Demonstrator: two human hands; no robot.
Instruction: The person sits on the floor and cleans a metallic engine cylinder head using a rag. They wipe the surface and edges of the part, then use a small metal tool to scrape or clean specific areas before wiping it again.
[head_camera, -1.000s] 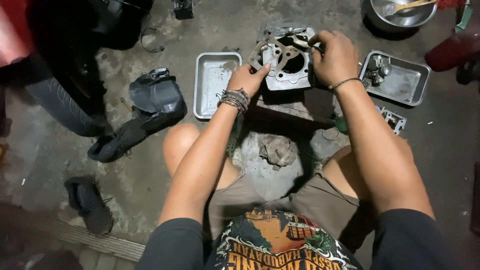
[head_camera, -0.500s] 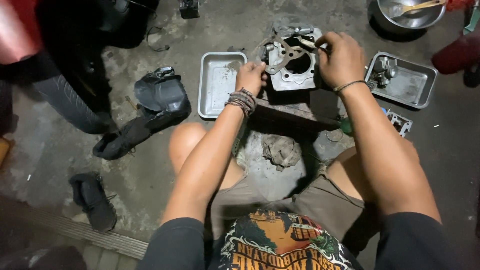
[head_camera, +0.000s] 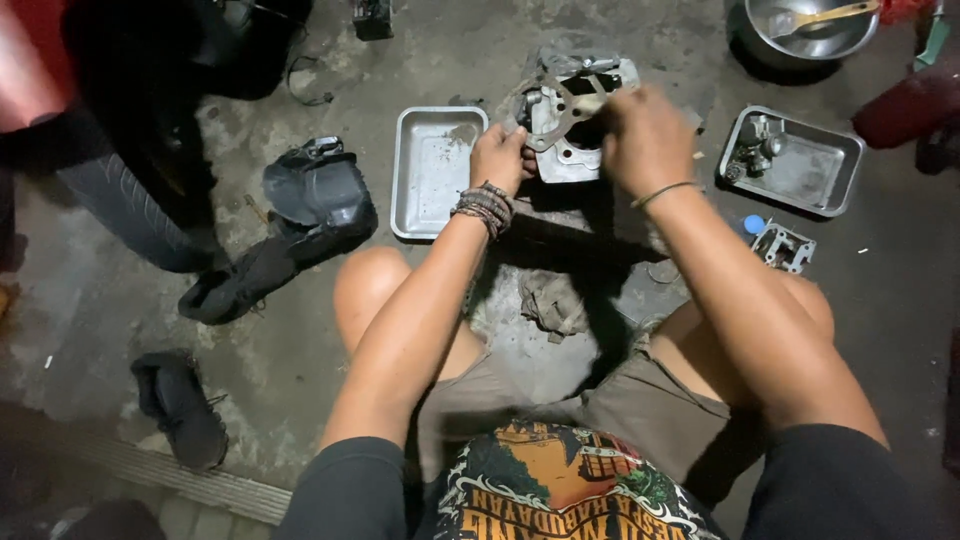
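A grey metal engine cylinder block (head_camera: 565, 150) stands on the concrete floor in front of me. My left hand (head_camera: 498, 158), with beaded bracelets on the wrist, grips its left side. My right hand (head_camera: 645, 140) pinches a thin grey gasket (head_camera: 562, 100) and holds it tilted just above the block's top face. The block's right side is hidden behind my right hand.
An empty metal tray (head_camera: 432, 170) lies left of the block. A second tray (head_camera: 795, 162) with small engine parts sits at right, a small metal part (head_camera: 782, 246) below it. A steel bowl (head_camera: 812, 30) with a spoon is at top right. Black shoes (head_camera: 290, 225) and a tyre (head_camera: 130, 205) lie left.
My right hand has lifted the gasket off the block's top face and tilted it up. My left hand has stayed on the block's left side.
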